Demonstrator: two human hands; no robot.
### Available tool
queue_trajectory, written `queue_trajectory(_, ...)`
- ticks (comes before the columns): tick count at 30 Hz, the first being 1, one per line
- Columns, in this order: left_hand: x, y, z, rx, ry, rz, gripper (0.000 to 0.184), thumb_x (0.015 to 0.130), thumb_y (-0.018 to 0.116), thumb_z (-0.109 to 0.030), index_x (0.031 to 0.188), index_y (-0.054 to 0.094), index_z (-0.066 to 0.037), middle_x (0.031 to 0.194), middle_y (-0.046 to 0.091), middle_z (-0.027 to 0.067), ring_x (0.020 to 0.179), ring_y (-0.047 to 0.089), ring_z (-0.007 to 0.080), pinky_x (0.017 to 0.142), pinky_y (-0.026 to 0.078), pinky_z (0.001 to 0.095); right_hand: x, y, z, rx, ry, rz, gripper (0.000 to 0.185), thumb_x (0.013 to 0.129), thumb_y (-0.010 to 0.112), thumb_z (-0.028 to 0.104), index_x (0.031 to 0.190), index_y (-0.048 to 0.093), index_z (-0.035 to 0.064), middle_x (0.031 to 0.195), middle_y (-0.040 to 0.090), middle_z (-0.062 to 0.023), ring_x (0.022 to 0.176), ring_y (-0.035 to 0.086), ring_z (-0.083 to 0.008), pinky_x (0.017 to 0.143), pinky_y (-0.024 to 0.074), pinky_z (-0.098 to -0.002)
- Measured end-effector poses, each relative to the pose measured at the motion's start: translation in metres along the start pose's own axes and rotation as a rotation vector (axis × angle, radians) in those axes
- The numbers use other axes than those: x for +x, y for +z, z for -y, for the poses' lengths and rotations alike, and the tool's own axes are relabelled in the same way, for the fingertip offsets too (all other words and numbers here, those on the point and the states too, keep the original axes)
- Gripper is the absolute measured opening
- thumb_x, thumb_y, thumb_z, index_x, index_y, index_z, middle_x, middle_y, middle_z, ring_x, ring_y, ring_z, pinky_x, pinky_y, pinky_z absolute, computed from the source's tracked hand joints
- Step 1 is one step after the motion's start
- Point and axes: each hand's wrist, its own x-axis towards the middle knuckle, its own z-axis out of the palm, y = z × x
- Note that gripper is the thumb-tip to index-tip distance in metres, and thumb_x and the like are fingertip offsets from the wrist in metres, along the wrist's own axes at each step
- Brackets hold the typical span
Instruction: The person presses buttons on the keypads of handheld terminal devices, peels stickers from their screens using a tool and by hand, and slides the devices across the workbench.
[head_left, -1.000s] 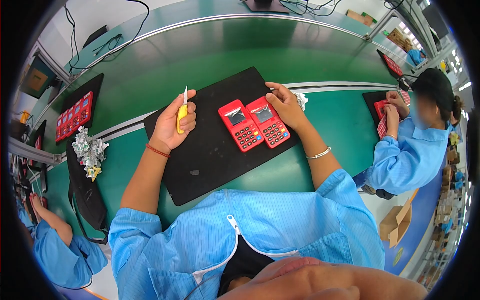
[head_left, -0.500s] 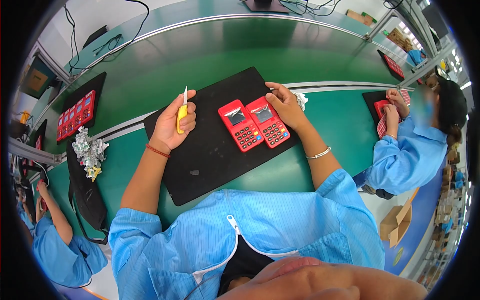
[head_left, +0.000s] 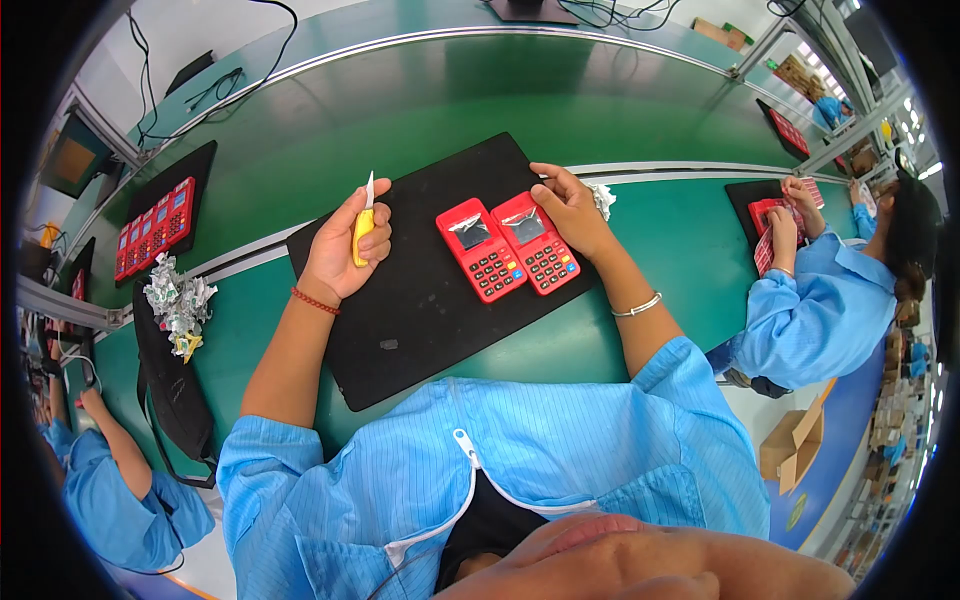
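Note:
My left hand (head_left: 338,247) is closed around the yellow handle of a small knife (head_left: 363,236), its pale blade pointing up past my thumb. This hand is above the left part of a black mat (head_left: 400,300). Two red card payment terminals (head_left: 480,250) lie side by side on the mat, with keypads facing me and clear film on their screens. Beside the upper edge of the right terminal (head_left: 537,243) rests my right hand (head_left: 572,207), fingers bent and thumb apart from them. Whether its thumb touches the terminal, I cannot tell.
A heap of crumpled silvery wrappers (head_left: 178,303) and a black bag (head_left: 172,385) are at left. More red terminals (head_left: 155,230) lie on a mat farther left. Co-workers in blue sit on both sides; the right one (head_left: 820,300) handles red terminals. A cardboard box (head_left: 792,445) stands at lower right.
My hands, the knife and the two terminals hold nearly still. The co-worker at right has shifted head and hands slightly, and another person's hand now shows behind. The left co-worker's arm has moved.

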Motion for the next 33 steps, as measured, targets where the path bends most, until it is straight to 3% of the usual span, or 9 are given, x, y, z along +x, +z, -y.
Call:
queue_trajectory(18, -0.003, -0.003, -0.001, -0.022, 0.007, 0.004, 0.035, 0.109, 0.047, -0.031, 0.132, 0.055, -0.006, 0.087, 0.056, 0.0028, 0.058, 0.044, 0.0077, 0.051, 0.036, 0.0234, 0.001, 0.0, -0.001, -0.109, -0.016, -0.036, 0.036, 0.103, 0.053, 0.014, 0.138, 0.057, 0.0046, 0.099, 0.062, 0.0009, 0.088, 0.056, -0.0052, 0.083, 0.0486, -0.0237)
queue_trajectory(20, -0.002, -0.004, -0.001, -0.103, -0.013, 0.065, 0.037, 0.109, 0.045, -0.026, 0.138, 0.049, -0.003, 0.091, 0.055, 0.0053, 0.061, 0.044, 0.0095, 0.051, 0.038, 0.024, 0.01, -0.001, -0.017, -0.387, -0.259, -0.05, 0.038, 0.1, 0.048, 0.015, 0.135, 0.059, 0.0042, 0.103, 0.065, -0.0099, 0.088, 0.06, -0.0167, 0.087, 0.0505, -0.0331)
queue_trajectory(22, -0.009, 0.002, -0.005, -0.143, -0.013, 0.07, 0.04, 0.109, 0.042, -0.025, 0.143, 0.043, -0.002, 0.093, 0.052, 0.0061, 0.06, 0.043, 0.0097, 0.051, 0.039, 0.0245, 0.021, 0.008, -0.042, -0.466, -0.51, -0.114, 0.038, 0.098, 0.047, 0.015, 0.132, 0.059, 0.0033, 0.118, 0.064, -0.0207, 0.112, 0.061, -0.0327, 0.102, 0.0463, -0.0432)
queue_trajectory(23, -0.007, -0.005, -0.005, -0.12, 0.001, 0.026, 0.042, 0.11, 0.039, -0.026, 0.145, 0.04, -0.002, 0.092, 0.051, 0.0058, 0.059, 0.042, 0.0096, 0.05, 0.038, 0.024, 0.017, 0.007, -0.025, -0.437, -0.282, -0.018, 0.038, 0.097, 0.048, 0.014, 0.131, 0.059, 0.0027, 0.126, 0.061, -0.021, 0.124, 0.056, -0.0345, 0.109, 0.042, -0.0435)
queue_trajectory(25, -0.002, -0.023, -0.007, -0.08, 0.021, 0.071, 0.042, 0.111, 0.036, -0.026, 0.146, 0.041, -0.002, 0.091, 0.049, 0.0055, 0.058, 0.04, 0.0092, 0.046, 0.037, 0.0219, 0.025, 0.014, -0.044, -0.277, -0.307, -0.049, 0.038, 0.097, 0.045, 0.011, 0.133, 0.056, 0.0025, 0.129, 0.059, -0.0195, 0.126, 0.054, -0.0333, 0.112, 0.0404, -0.0419)
queue_trajectory(26, -0.001, -0.029, -0.008, -0.061, 0.033, 0.054, 0.041, 0.112, 0.036, -0.027, 0.144, 0.044, -0.002, 0.09, 0.05, 0.0055, 0.057, 0.04, 0.009, 0.047, 0.037, 0.0213, 0.027, 0.016, -0.047, -0.221, -0.279, -0.058, 0.039, 0.098, 0.043, 0.011, 0.134, 0.055, 0.0034, 0.124, 0.06, -0.0175, 0.119, 0.057, -0.0291, 0.107, 0.0428, -0.0396)
queue_trajectory(27, -0.001, -0.024, -0.008, -0.027, 0.044, -0.028, 0.041, 0.112, 0.037, -0.028, 0.143, 0.047, -0.003, 0.09, 0.051, 0.0054, 0.056, 0.039, 0.0086, 0.046, 0.036, 0.0212, 0.013, 0.012, -0.016, -0.156, -0.075, -0.013, 0.041, 0.098, 0.042, 0.01, 0.137, 0.053, 0.005, 0.118, 0.061, -0.0148, 0.112, 0.058, -0.0239, 0.101, 0.0444, -0.0371)
queue_trajectory(30, -0.001, -0.022, -0.007, -0.042, 0.037, -0.059, 0.04, 0.111, 0.041, -0.028, 0.142, 0.048, -0.004, 0.089, 0.052, 0.0054, 0.056, 0.039, 0.008, 0.046, 0.037, 0.0214, 0.009, 0.009, -0.01, -0.057, 0.053, 0.046, 0.045, 0.096, 0.042, 0.008, 0.139, 0.051, 0.0061, 0.114, 0.06, -0.0117, 0.103, 0.057, -0.0186, 0.094, 0.0453, -0.035)
queue_trajectory(33, 0.0, -0.028, -0.007, -0.042, 0.035, -0.005, 0.041, 0.111, 0.041, -0.027, 0.145, 0.045, -0.005, 0.092, 0.051, 0.0062, 0.058, 0.038, 0.0091, 0.047, 0.036, 0.0217, 0.014, 0.011, -0.022, -0.05, 0.0, 0.039, 0.05, 0.092, 0.04, 0.003, 0.141, 0.048, 0.0052, 0.114, 0.06, -0.012, 0.099, 0.057, -0.0169, 0.09, 0.0462, -0.0336)
